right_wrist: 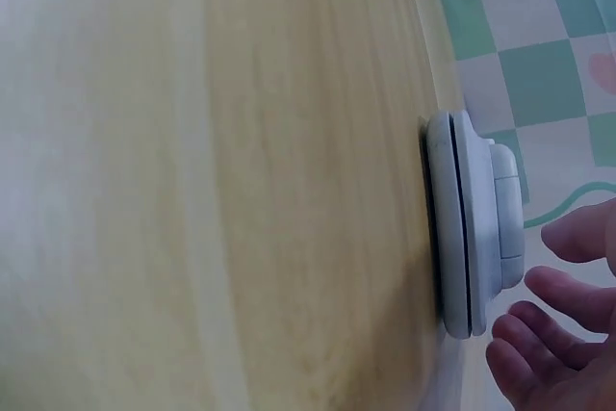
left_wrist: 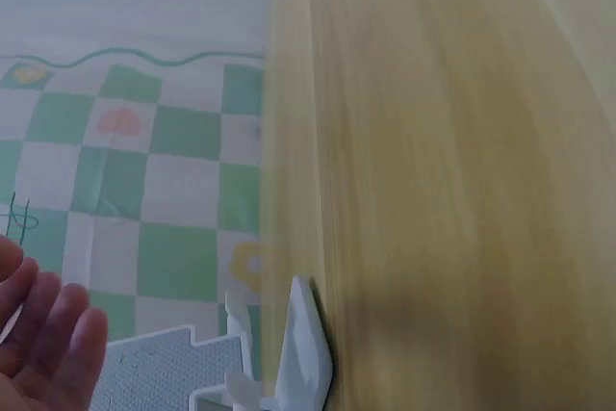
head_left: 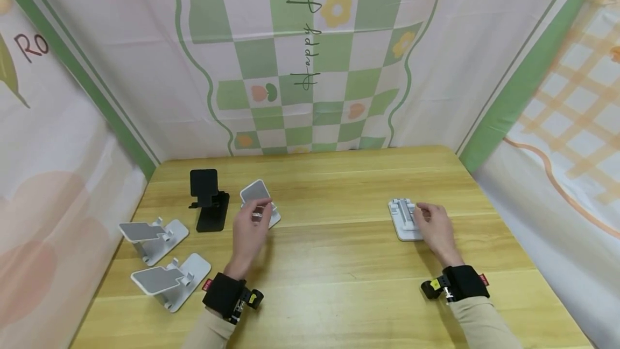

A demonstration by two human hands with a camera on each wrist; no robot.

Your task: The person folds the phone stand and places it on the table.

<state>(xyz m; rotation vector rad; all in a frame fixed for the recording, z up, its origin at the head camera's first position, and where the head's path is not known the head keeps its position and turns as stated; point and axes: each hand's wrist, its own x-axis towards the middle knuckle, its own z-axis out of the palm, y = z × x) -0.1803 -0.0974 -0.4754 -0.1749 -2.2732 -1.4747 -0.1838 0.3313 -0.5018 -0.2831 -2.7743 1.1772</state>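
Two bare hands are hovering over a wooden table [head_left: 339, 268], each beside a small device stand. The right hand [head_left: 436, 230] is holding nothing; its fingers are bending loosely, and the right wrist view is showing a gap between them and a folded stand [head_left: 404, 222], which is lying flat just left of the fingertips. The left hand [head_left: 251, 230] is also curving loosely around nothing, as far as the views are showing, with an unfolded white stand [head_left: 254, 192] standing just beyond its fingers.

Several things could be going wrong from here. If the right fingers are closing on only the upper layer of the folded stand, it could be hinging open and letting the base slip or drop. If they are coming in too low, they could be pushing the thin, smooth base across the wood. A careless sweep of the left hand could be catching the tilted plate beside it and tipping or turning that stand.

The folded stand is looking pale and compact, with rounded corners; side-on, it is showing two thin layers with a dark line between them and a raised bar on top. The unfolded one is leaning its notched, textured grey pad above a white base, with small lips jutting from the pad's edge. A black stand [head_left: 207, 198] is standing beyond and left of the left hand, and two more white stands [head_left: 162, 246] are sitting farther left, their plates raised.
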